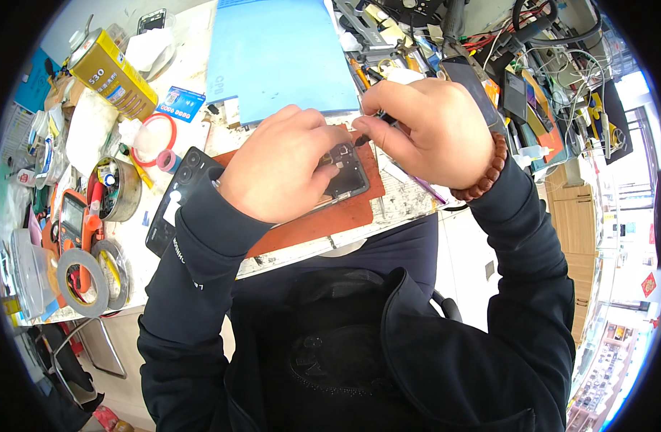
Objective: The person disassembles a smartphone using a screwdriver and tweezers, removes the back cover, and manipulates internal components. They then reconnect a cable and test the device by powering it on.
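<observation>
A disassembled phone [348, 180] lies on a red-brown mat [280, 241]. My left hand [276, 162] rests over the phone's left part, fingers curled down onto it. My right hand [431, 133] is closed in a pinch at the phone's upper right corner, on a small dark tool [361, 140] whose full shape is hidden. A black phone with a large camera block [197, 169] lies left of the mat, partly behind my left sleeve. Another dark phone [471, 83] sits beyond my right hand.
A blue pad [273, 61] lies behind my hands. At left are a yellow metal can [114, 75], a tape ring [82, 284], a round tin [118, 201] and an orange meter [74, 216]. Tools and cables [546, 86] crowd the back right.
</observation>
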`<state>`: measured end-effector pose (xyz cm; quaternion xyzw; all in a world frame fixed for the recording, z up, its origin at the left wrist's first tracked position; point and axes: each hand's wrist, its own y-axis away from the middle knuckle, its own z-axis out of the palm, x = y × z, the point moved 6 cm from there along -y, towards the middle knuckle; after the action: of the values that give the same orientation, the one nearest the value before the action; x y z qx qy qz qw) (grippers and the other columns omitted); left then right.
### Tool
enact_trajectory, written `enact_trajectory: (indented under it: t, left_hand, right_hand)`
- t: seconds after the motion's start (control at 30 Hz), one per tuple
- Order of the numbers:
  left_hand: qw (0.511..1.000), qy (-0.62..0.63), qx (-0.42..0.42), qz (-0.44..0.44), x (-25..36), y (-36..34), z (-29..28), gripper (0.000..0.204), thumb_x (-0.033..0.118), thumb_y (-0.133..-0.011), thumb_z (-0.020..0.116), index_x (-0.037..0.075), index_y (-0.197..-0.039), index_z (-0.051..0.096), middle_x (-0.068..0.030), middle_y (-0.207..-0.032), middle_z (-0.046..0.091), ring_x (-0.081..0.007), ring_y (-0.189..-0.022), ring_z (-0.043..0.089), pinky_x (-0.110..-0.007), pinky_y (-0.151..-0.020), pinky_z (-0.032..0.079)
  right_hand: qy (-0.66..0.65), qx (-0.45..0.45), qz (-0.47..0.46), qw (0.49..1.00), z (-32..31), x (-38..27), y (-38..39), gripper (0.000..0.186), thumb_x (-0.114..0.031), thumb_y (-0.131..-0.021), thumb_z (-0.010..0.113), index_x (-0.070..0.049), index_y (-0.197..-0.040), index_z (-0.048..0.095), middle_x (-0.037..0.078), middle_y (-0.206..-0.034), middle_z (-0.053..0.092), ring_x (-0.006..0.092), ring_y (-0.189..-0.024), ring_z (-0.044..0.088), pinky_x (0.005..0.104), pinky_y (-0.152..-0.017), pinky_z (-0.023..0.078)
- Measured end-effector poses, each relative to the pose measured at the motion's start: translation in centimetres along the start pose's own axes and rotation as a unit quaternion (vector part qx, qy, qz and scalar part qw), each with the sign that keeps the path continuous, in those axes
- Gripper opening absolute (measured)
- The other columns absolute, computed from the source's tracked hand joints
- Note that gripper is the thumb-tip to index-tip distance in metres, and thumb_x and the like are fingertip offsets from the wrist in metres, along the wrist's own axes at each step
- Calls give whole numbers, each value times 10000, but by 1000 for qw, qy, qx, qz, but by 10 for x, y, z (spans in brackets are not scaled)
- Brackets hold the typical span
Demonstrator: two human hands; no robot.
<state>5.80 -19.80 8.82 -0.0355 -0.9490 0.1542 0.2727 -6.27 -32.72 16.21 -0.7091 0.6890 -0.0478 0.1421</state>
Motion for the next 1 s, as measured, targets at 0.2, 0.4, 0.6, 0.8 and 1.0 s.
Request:
enact_trajectory:
  t: [0.2, 0.4, 0.6, 0.8, 1.0]
  left_hand:
    - [1000, 5, 6, 5, -1, 0, 1, 438, 43, -918, 827, 48, -1353, 776, -149, -1172, 730, -404, -1114, 668, -504, -1008, 562]
    - [1000, 1, 4, 6, -1, 1, 1, 434, 42, -926, 824, 46, -1357, 776, -145, -1168, 731, -399, -1113, 669, -505, -1008, 562]
    - [1000, 4, 13, 7, -1, 0, 0, 448, 42, -919, 832, 38, -1363, 775, -145, -1163, 732, -395, -1100, 669, -501, -992, 563]
    - [999, 11, 43, 21, 0, -1, -1, 291, 49, -906, 857, 29, -1187, 782, -141, -1084, 741, -394, -1051, 679, -492, -943, 554]
    - [990, -59, 129, 24, -18, -3, -10, 98, 39, -927, 834, 49, -1022, 814, -113, -971, 751, -392, -1010, 683, -489, -911, 556]
  right_hand:
    - [-34, 47, -52, 997, -4, -5, -3, 214, -26, -959, 783, -39, -1167, 733, 152, -919, 743, 404, -836, 740, 458, -746, 595]
    - [-48, 44, -15, 998, -2, -1, 3, 165, -78, -1001, 819, -33, -1140, 744, 136, -935, 754, 326, -773, 741, 404, -673, 576]
    - [-83, 73, -14, 994, -4, -2, 5, 190, 12, -973, 811, -17, -1149, 746, 115, -978, 759, 284, -762, 744, 352, -696, 612]
    - [-117, 93, -7, 989, -13, -14, 11, 166, 35, -979, 805, 2, -1124, 731, 91, -981, 773, 225, -786, 762, 321, -697, 618]
    - [-142, 166, 4, 976, -11, -10, 11, 194, -28, -954, 794, -64, -1122, 705, 132, -868, 741, 330, -735, 759, 410, -655, 583]
